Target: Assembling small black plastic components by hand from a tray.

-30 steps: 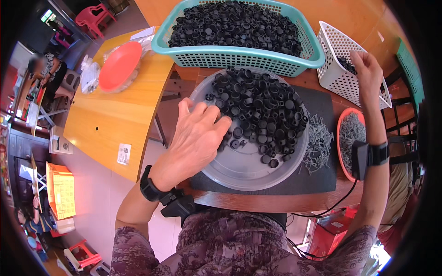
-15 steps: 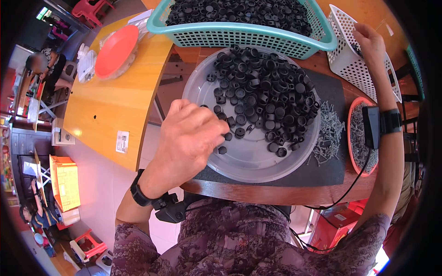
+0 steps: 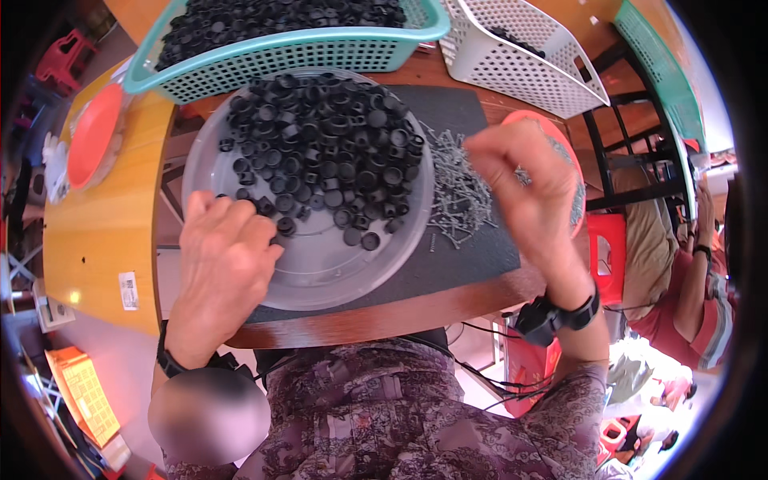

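Fingers [image 3: 254,232] of left hand [image 3: 222,260] curl onto black caps [image 3: 324,152] at grey tray's [image 3: 320,276] near-left rim. Right hand [image 3: 524,188], loosely closed, hovers right of tray above nails [image 3: 458,200]; contents unclear.

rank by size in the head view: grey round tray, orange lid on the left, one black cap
1. grey round tray, clearly largest, under the left hand
2. orange lid
3. a single black cap, smallest by far

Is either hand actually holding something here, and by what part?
It cannot be told. The left hand curls over black caps in the grey tray; the right hand hovers closed above the screws.
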Motion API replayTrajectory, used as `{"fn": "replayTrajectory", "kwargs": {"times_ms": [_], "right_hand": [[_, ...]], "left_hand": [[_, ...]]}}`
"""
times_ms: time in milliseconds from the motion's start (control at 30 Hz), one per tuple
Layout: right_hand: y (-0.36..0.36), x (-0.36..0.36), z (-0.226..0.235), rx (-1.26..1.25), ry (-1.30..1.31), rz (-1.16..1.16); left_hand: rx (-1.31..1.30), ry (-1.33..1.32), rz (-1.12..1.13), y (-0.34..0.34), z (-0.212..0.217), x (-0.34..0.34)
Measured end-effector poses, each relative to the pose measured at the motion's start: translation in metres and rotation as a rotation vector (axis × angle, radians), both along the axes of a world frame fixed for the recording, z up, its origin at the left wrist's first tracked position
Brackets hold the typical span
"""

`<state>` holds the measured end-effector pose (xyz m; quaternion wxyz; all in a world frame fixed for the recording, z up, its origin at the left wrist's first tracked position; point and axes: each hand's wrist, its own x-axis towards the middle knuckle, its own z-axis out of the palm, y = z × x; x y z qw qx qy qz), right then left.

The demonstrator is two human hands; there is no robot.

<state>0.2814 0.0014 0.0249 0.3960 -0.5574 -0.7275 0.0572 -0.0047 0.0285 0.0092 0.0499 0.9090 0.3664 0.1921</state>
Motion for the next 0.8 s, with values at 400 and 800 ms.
{"fn": "replayTrajectory", "kwargs": {"times_ms": [400,800], "right_hand": [[-0.049,-0.029,-0.038,-0.061,-0.356,0.013],[-0.05,-0.041,-0.049,0.015,-0.392,0.026]], "left_hand": [[-0.312,-0.492,0.126,-0.023,0.003,0.009],[-0.804,-1.027,0.131,-0.034,-0.003,-0.002]]}}
